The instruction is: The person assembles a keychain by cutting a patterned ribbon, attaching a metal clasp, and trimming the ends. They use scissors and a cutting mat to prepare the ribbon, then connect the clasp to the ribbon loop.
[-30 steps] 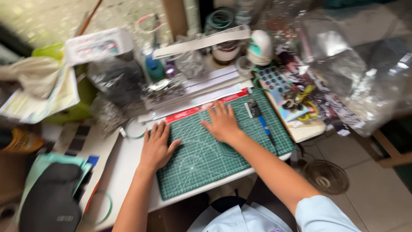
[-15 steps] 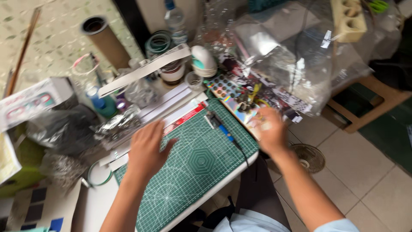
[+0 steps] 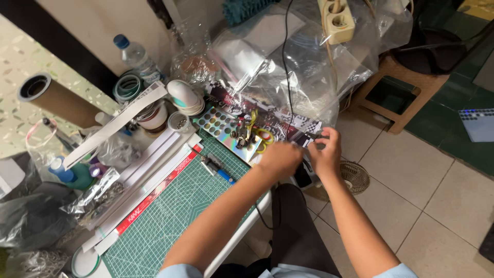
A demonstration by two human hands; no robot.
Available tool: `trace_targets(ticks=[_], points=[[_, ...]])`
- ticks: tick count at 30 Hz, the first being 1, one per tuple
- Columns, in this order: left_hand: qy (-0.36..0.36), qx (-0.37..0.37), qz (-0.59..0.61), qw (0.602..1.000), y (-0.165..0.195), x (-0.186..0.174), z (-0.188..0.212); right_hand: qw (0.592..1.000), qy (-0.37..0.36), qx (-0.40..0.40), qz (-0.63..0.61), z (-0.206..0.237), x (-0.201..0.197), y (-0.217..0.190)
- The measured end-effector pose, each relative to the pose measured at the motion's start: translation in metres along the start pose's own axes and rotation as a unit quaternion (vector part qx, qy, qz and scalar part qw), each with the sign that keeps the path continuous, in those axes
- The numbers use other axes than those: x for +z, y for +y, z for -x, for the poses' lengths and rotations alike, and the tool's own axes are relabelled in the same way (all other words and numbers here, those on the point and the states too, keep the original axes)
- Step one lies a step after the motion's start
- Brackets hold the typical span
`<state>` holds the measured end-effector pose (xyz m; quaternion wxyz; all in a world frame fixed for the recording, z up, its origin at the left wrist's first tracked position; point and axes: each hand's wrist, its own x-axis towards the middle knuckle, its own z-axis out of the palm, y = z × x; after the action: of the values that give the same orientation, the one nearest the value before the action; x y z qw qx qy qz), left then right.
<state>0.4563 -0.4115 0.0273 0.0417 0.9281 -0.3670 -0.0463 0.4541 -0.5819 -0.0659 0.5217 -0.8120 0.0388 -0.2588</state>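
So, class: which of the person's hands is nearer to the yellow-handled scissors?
Left. The left hand lies just right of the yellow-handled scissors, nearly touching them; the right hand is farther right, beyond the left hand.

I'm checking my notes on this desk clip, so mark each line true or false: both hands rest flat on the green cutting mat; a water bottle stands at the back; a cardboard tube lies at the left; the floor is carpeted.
1. Both hands rest flat on the green cutting mat. False: the left hand and right hand are at the table's right end, past the mat.
2. A water bottle stands at the back. True.
3. A cardboard tube lies at the left. True.
4. The floor is carpeted. False: the floor is tiled.
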Motion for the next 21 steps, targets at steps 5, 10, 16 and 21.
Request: trace_targets(ticks=[5, 10, 16, 21], points=[[-0.001, -0.103, 0.217, 0.971, 0.027, 0.051, -0.019, 0.957, -0.092, -0.194, 0.195, -0.039, -0.015, -0.02], [0.181, -0.297, 0.748, 0.565, 0.059, 0.103, -0.05, 0.916, -0.158, -0.123, 0.347, -0.066, 0.012, -0.013], [0.239, -0.373, 0.826, 0.348, 0.057, 0.11, -0.068, 0.936, -0.223, -0.046, 0.268, -0.084, 0.005, -0.007], [0.264, -0.402, 0.826, 0.294, 0.064, 0.091, -0.069, 0.953, -0.25, 0.032, 0.167, -0.078, -0.024, -0.008]])
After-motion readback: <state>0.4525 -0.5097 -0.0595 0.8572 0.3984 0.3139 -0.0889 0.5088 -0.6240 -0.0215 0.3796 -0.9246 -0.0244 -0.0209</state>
